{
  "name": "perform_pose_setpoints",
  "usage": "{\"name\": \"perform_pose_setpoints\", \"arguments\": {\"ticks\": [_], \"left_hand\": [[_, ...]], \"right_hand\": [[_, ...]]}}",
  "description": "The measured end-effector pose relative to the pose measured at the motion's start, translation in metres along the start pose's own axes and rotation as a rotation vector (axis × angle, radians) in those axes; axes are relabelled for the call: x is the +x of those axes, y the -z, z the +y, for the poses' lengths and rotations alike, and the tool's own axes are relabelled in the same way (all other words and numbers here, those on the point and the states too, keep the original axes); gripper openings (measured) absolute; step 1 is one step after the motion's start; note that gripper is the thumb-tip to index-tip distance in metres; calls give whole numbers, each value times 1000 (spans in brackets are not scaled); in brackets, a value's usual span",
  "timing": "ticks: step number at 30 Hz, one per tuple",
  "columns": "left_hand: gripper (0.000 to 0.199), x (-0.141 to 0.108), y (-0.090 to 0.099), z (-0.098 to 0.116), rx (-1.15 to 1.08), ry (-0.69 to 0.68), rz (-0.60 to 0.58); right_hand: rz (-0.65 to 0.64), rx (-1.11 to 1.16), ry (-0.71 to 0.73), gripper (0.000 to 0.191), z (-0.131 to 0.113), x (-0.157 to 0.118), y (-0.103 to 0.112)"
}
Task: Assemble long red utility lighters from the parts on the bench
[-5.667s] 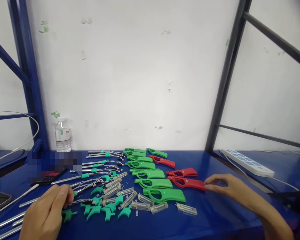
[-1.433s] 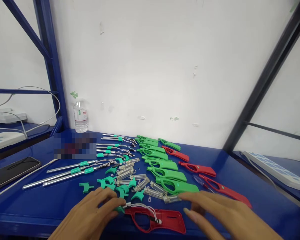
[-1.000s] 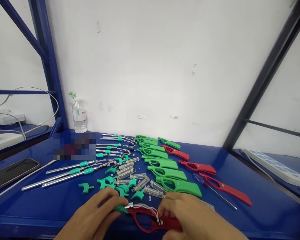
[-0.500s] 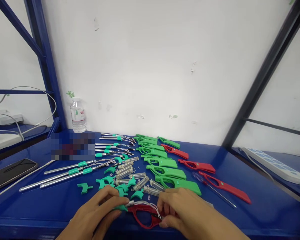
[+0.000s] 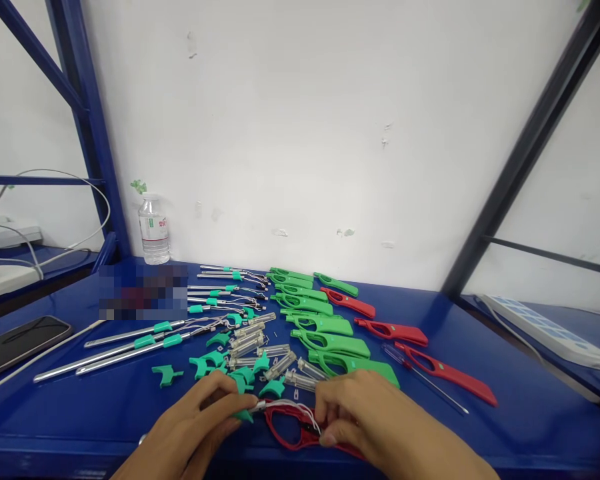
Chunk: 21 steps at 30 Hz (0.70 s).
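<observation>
Your L hand [image 5: 200, 421] grips the tube [image 5: 261, 405] w/ wires [image 5: 300, 407]. Your R hand [image 5: 363, 415], closed, is over red shell [image 5: 306, 440]; can't tell on what.

The left hand [image 5: 197, 420] and right hand [image 5: 357, 403] were bare, with slim fingers [image 5: 233, 403], and the right forearm [image 5: 433, 443] was bare too. At the left wrist [image 5: 157, 448], 1 silvery edge [image 5: 143, 439] showed, too small to identify.

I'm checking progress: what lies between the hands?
Between left hand and right hand, the head view shows a red shell, white wires, a metal tube and a teal clip.
</observation>
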<state>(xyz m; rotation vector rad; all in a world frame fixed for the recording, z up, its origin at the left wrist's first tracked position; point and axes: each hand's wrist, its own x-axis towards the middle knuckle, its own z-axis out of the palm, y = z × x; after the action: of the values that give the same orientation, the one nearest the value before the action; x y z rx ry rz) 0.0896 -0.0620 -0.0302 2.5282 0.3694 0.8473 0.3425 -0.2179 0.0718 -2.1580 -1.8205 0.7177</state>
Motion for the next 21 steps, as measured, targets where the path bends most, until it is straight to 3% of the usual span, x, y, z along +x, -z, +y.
{"name": "perform_pose_setpoints", "arguments": {"ticks": [11,21], "left_hand": [[41,-3,-4,-10,128,-53,-23],[46,-4,-1,-8,28,-69,-47]], "right_hand": [[41,105,-36,22,11,0,-1],[66,53,-20,20,16,1,-6]]}}
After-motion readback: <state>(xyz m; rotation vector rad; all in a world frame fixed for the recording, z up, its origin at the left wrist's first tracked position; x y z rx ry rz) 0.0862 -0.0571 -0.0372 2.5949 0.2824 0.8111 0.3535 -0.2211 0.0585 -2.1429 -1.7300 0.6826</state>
